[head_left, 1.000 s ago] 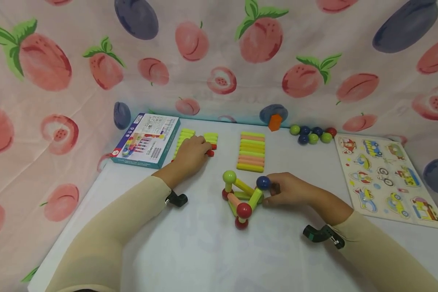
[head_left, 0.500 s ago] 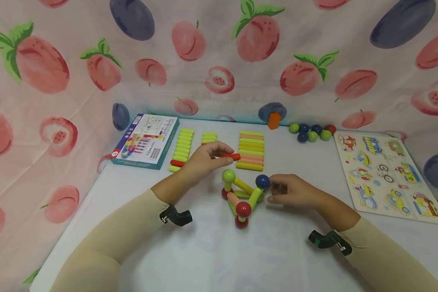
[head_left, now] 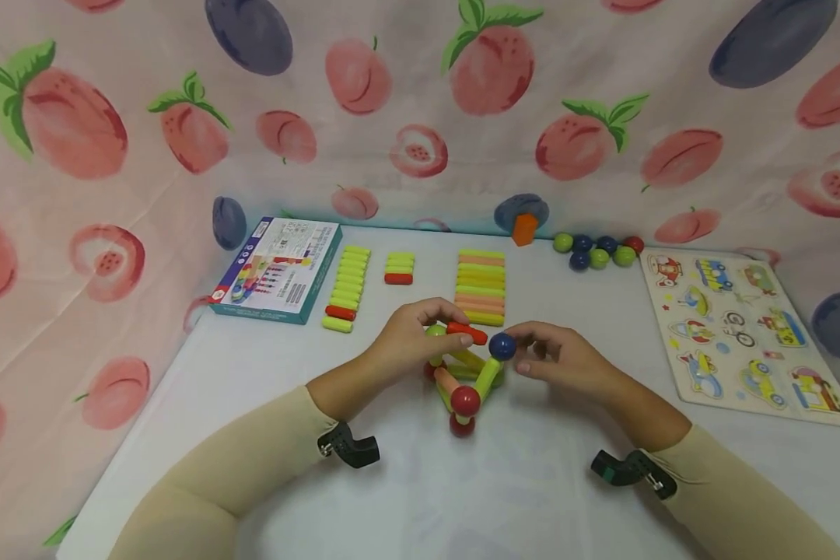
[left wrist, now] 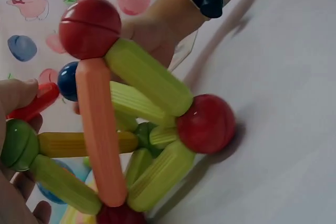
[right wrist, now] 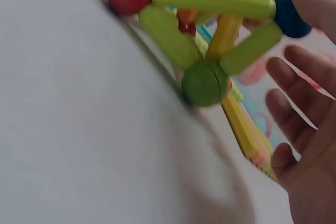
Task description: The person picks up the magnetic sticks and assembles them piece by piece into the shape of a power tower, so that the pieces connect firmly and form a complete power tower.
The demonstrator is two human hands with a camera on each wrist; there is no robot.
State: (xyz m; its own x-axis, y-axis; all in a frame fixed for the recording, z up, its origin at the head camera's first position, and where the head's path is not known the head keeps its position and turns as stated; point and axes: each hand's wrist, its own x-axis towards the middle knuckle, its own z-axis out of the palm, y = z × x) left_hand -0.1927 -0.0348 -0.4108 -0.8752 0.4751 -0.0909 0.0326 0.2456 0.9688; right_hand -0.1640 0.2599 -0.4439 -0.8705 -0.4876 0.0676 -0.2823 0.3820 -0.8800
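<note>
Red stick (head_left: 473, 335) is pinched in left hand (head_left: 414, 336) near blue ball (head_left: 502, 347) of toy frame (head_left: 487, 379) on table (head_left: 518, 490). Right hand (head_left: 567, 359) is loosely spread, one finger at ball. Stick probably being added; end-to-ball alignment likely called for.

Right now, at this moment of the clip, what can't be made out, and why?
Head: the upper green ball, partly hidden by the left hand.
Head: what is written on the box, mostly too small to read.
Left wrist: the lowest red ball, cut off by the bottom edge.
Right wrist: part of the right hand, cut off by the right edge.
</note>
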